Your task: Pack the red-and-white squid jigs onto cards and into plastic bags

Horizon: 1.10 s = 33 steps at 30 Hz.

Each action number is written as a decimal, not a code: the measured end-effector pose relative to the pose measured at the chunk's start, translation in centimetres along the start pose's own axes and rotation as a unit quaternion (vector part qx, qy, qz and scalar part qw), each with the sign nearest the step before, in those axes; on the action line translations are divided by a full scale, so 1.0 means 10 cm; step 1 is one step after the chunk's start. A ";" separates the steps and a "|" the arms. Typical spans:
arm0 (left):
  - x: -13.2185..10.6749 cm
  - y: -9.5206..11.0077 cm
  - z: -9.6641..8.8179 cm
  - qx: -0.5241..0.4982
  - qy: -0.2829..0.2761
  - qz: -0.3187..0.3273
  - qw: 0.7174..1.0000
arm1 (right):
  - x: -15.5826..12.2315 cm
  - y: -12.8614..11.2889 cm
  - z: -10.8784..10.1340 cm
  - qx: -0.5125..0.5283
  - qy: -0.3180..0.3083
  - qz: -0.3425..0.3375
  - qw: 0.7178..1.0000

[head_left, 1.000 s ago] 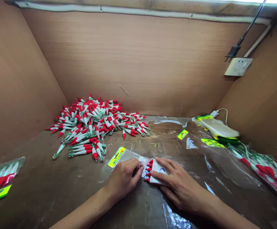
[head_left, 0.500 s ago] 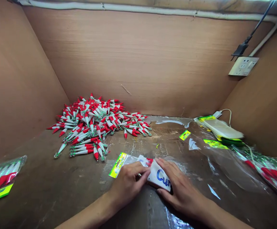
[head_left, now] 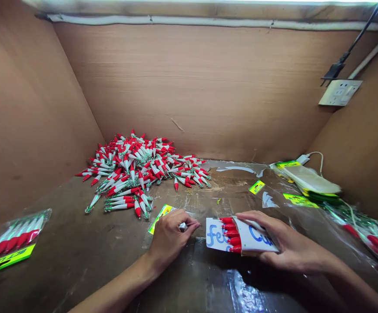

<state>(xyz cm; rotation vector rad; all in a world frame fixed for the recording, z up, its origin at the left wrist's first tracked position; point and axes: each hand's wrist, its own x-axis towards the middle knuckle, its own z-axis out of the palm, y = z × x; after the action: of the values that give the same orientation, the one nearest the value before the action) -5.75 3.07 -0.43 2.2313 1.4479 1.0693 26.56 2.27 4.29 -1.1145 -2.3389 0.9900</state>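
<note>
Card sleeve (head_left: 254, 237), near R, was wht w/ blue handwriting; lure tips (head_left: 233, 233) in it were red. Lure pile (head_left: 133, 158), far L, had red-and-wht bodies w/ grn ends. Bagged lures (head_left: 16, 237), near L, were red/wht, hdr strip (head_left: 8, 262) yel w/ grn edge. Bag stack (head_left: 316, 176), far R, was cloudy wht, yel & grn edges. Tabletop (head_left: 94, 261) was dk brown.

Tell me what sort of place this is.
Most likely a packing bench for lures: a loose heap of lures lies by the back wall, with a filled pack at left and a stack of bags at right.
</note>
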 end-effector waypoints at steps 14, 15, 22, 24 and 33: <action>-0.12 0.15 0.07 0.068 -0.130 0.165 0.975 | 0.09 0.12 0.38 -0.037 0.032 0.008 0.999; -0.13 0.16 0.09 0.069 -0.133 0.164 0.975 | 0.10 0.12 0.42 -0.043 0.041 0.004 0.998; -0.07 0.13 -0.08 0.013 -0.245 0.115 0.963 | 0.14 0.09 0.61 -0.087 0.060 -0.017 0.994; -0.04 0.04 -0.21 0.015 -0.284 0.078 0.956 | 0.14 0.09 0.61 -0.085 0.061 -0.010 0.994; -0.10 -0.20 -0.22 0.130 -0.355 0.060 0.924 | 0.08 0.11 0.44 -0.053 0.037 0.022 0.998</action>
<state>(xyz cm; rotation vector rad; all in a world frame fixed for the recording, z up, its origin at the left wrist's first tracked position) -8.87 2.75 -0.54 2.5160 1.1713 0.0307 24.08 1.47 0.47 -1.2268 -2.3394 0.8328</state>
